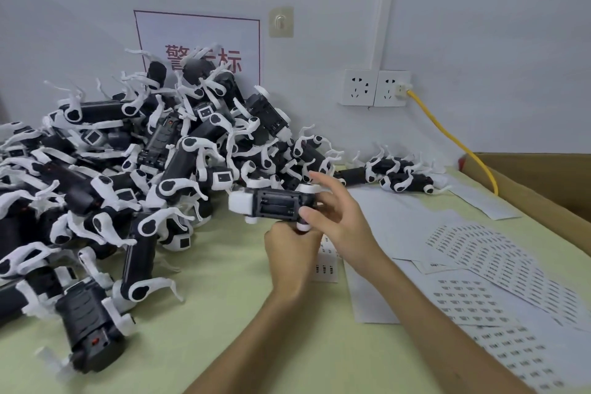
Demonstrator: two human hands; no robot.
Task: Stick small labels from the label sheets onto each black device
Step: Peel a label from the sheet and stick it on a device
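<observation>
Only two arms and two hands of the person can be seen from here. The left forearm (256, 339) and the right forearm (431, 313) are bare all the way to the lower edge of the view, slim and narrowing at the wrists. The left hand (292, 254) and the right hand (339, 217) are bare too, with long, slender fingers. The right thumbnail is short and plain.

The device (276, 205) between the fingers (321, 181) is black with white ends. Right of the fingers, pale grey label sheets (479, 253) carry rows of tiny black marks; the table (224, 281) beneath is pale green.
</observation>
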